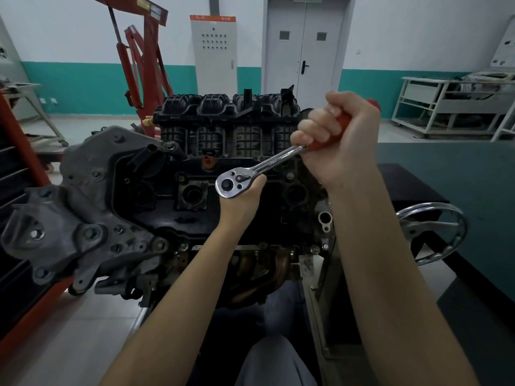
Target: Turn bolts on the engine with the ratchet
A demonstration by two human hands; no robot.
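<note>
**Two hands on a ratchet wrench above an engine**

At the far left, a grey cast bracket (80,207) is sticking out from the end of the engine (195,190), and a red engine hoist (145,65) is standing behind it. Small raised lettering is showing on the black intake manifold (223,112) near its left end, but it is too small to read. An orange strip with writing is running across the top of the grey cabinet (213,48) on the back wall; that writing is blurred as well.

Over the middle of the black valve cover (167,190), the left hand (241,201) is reaching up from below and cupping the chrome head of the ratchet wrench (250,174), its thumb lying against the right edge of the head; how its fingers are lying underneath cannot be told. The wrench is slanting upward to the right, above the spark plug wells.

The right hand (340,140) is gripping the red handle, its fingers (315,129) curled tightly round it in a fist, with the handle's end poking out beyond the hand.

Further right, a chrome handwheel (451,235) is sitting beside a dark green surface (459,174), and a grey metal rack (446,104) is standing by the wall.
</note>
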